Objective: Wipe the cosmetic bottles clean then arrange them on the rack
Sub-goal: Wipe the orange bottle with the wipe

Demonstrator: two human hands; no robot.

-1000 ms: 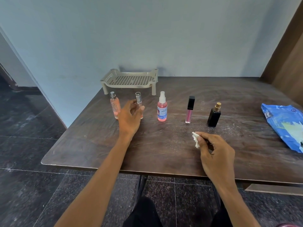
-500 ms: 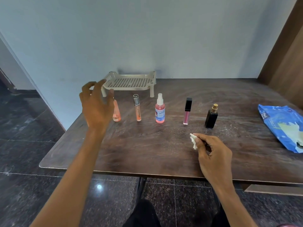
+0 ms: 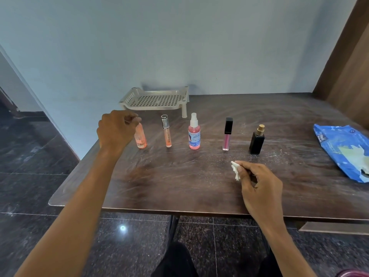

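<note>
Our left hand [image 3: 116, 129] had fingers curled over the cap of the pink bottle [image 3: 140, 137], but blur hid whether it actually gripped, while our right hand [image 3: 259, 186] pinched a crumpled white wipe [image 3: 235, 170] low over the table [image 3: 179, 186]. That bottle stood upright at the left end of the row, in front of the rack [image 3: 153, 99], not on it yet. Risk, as we judged it: a cap-only grab on such a narrow bottle could tip it into the orange tube [image 3: 167, 132] near it, or let it slip.
</note>
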